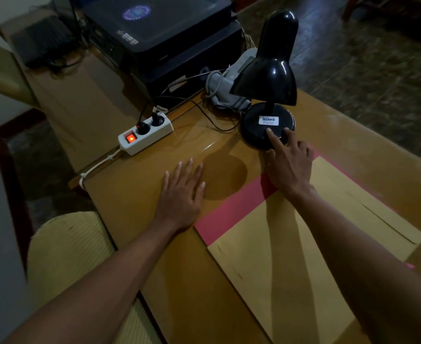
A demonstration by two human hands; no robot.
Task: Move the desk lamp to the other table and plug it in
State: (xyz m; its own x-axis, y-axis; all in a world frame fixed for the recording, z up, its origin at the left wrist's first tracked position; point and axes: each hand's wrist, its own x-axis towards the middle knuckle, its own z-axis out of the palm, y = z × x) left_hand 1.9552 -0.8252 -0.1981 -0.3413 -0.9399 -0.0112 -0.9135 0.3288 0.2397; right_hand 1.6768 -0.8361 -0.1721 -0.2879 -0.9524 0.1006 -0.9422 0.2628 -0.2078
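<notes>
A black desk lamp (269, 78) stands upright on the wooden table (353, 150), its shade unlit and its round base bearing a white label. A thin black cord runs from the base to a white power strip (146, 134) whose red switch glows; two black plugs sit in its sockets. My right hand (287, 162) reaches to the lamp's base, with the index and another fingertip touching the base's near edge. My left hand (183, 192) lies flat on the table, palm down, fingers spread, holding nothing.
A tan envelope (316, 244) over a pink sheet (229, 209) lies under my right forearm. A grey device with coiled cable (226, 83) sits behind the lamp. A black printer (160, 33) stands at the back. A cushioned chair (68, 249) is at the table's left edge.
</notes>
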